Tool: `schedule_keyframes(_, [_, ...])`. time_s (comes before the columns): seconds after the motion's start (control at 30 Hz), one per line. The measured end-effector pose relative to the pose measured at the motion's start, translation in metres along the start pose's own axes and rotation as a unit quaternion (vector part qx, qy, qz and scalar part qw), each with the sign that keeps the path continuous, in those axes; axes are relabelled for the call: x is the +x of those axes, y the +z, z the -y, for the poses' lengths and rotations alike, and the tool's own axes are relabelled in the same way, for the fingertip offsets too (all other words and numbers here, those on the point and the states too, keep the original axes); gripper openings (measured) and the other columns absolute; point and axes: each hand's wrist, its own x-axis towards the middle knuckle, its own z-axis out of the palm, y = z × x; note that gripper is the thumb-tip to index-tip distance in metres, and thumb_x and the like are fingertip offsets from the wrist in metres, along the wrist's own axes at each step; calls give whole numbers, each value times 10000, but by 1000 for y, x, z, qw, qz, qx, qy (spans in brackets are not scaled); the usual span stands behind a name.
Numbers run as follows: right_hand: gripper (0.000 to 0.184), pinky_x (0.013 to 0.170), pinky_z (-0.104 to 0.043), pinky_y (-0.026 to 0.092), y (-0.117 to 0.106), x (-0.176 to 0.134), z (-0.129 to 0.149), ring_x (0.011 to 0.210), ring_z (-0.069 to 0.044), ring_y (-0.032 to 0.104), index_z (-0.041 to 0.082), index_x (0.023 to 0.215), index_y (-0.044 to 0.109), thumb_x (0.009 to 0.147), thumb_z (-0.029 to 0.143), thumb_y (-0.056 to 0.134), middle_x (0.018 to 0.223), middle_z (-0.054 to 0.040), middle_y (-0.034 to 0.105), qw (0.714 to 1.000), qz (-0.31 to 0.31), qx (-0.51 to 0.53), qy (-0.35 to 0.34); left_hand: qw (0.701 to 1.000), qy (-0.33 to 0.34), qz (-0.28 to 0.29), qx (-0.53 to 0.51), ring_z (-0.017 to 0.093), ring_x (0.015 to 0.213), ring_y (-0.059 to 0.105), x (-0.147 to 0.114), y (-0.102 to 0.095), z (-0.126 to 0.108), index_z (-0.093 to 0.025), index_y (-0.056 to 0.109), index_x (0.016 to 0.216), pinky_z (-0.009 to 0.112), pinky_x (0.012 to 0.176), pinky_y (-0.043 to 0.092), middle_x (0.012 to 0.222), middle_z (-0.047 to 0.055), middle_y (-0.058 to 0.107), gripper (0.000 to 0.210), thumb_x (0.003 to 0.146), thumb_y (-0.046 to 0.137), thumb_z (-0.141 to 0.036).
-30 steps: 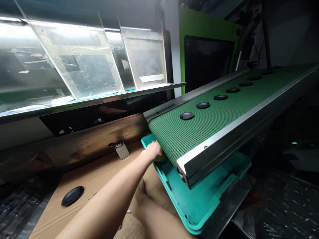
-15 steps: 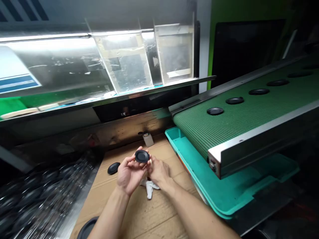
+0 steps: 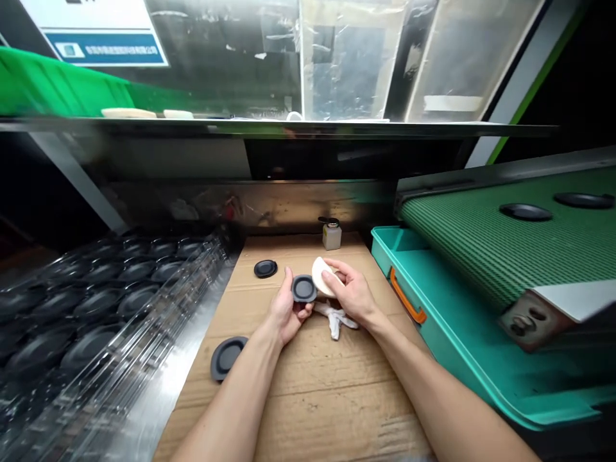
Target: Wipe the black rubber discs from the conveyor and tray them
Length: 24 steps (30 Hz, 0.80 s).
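Note:
My left hand [image 3: 287, 312] grips a round black plastic lid [image 3: 304, 289], its recessed face turned up toward me. In my right hand [image 3: 352, 292] is a white round pad [image 3: 321, 276], pinched between thumb and fingers right beside the lid's edge. Below the hands a crumpled white glove or cloth [image 3: 335, 319] lies on the cardboard [image 3: 332, 398]. Another black lid [image 3: 265, 268] rests on the cardboard to the left, and a larger one [image 3: 226, 358] lies nearer, partly behind my left forearm.
Clear plastic trays of black lids [image 3: 96, 301] stand at left. A small bottle [image 3: 332, 235] is at the back. On the right, a green conveyor belt [image 3: 462, 237] carrying black lids [image 3: 525, 212] overhangs a teal bin [image 3: 447, 333] with an orange handle [image 3: 407, 298]. A metal shelf edge [image 3: 289, 130] crosses above.
My view has swung left and levelled. The white pad, mostly hidden before, now shows in my right hand, and the lid in my left hand sits beside it.

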Motion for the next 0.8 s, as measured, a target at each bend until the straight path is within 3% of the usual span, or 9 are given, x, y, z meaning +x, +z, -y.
schedule_keyframes(0.07, [510,566,-223,469,6,-4,-2,640,-129,580,165,1239,596,850,494,577,772,-19,639,999,35,-19,2,1000,-5,-1,-22,83,400,460,0,-5,-3,-158,545,769,160,316,244,580,8,531,445,880,467,-582])
schedule_keyframes(0.23, [502,489,-197,394,12,-10,-3,546,-100,487,174,1257,593,877,496,536,649,28,522,996,-6,-92,-19,995,25,47,-83,103,540,554,-2,-9,-10,-149,600,903,191,434,412,742,44,607,290,907,513,-425])
schedule_keyframes(0.4, [505,509,-201,402,19,-18,7,523,-100,478,217,1288,594,883,510,518,616,39,507,977,15,-205,-53,998,16,55,-17,73,432,451,-1,-12,-5,-139,629,860,167,342,285,628,17,560,449,854,528,-577])
schedule_keyframes(0.47, [513,532,-204,422,24,-23,9,539,-107,511,221,1296,595,886,516,508,642,25,554,968,13,-245,-61,998,14,62,-26,93,458,490,0,-11,-3,-138,634,857,181,351,321,648,35,592,474,863,497,-592])
schedule_keyframes(0.6, [504,613,-242,476,35,-30,10,620,-156,604,222,1293,604,903,516,479,734,-19,654,956,24,-282,-81,989,6,65,-135,185,747,655,-2,-7,-3,-121,641,867,292,666,546,860,111,686,375,936,435,-427])
schedule_keyframes(0.7, [485,653,-265,495,36,-26,10,658,-179,642,261,1310,586,917,511,453,814,-31,706,946,16,-317,-65,980,-1,73,-185,235,929,660,-3,-3,-2,-113,648,927,367,850,535,1017,143,691,349,942,427,-383])
schedule_keyframes(0.8, [512,679,-280,502,30,-17,12,722,-208,668,262,1339,559,920,526,426,866,-52,728,925,-45,-376,-17,979,12,84,-187,243,1017,640,-1,2,3,-100,645,1011,385,912,515,1057,148,688,373,960,386,-364])
